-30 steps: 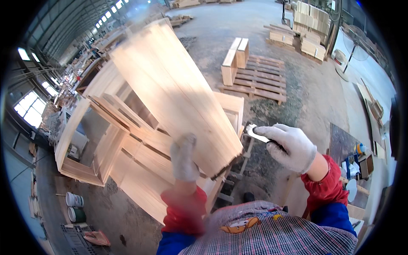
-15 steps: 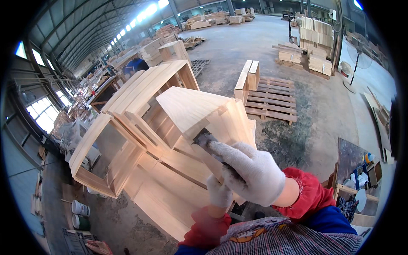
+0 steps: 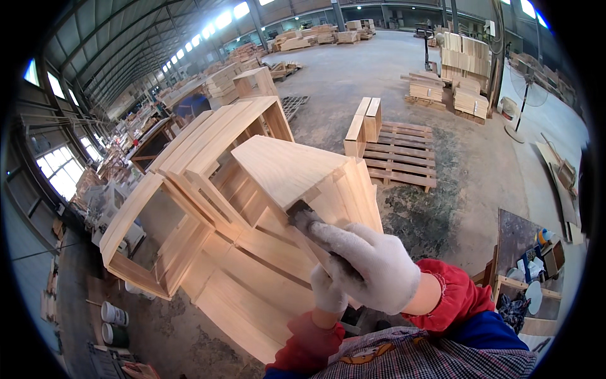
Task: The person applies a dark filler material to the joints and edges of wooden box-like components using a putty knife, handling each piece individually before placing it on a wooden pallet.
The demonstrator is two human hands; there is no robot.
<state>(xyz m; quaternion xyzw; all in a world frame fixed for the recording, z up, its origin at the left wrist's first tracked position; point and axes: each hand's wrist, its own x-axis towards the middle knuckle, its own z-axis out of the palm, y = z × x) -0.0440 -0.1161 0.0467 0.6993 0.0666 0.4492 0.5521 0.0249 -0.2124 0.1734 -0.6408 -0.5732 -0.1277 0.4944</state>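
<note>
Scraper is held in the right hand, its dark tip at the edge of a wooden box near wooden frames. The left hand is below, partly hidden; I cannot tell its grip.

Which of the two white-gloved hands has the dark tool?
The right hand: it is higher in the picture and grips the dark tool. The left hand is lower, partly hidden behind it, with no tool showing.
</note>
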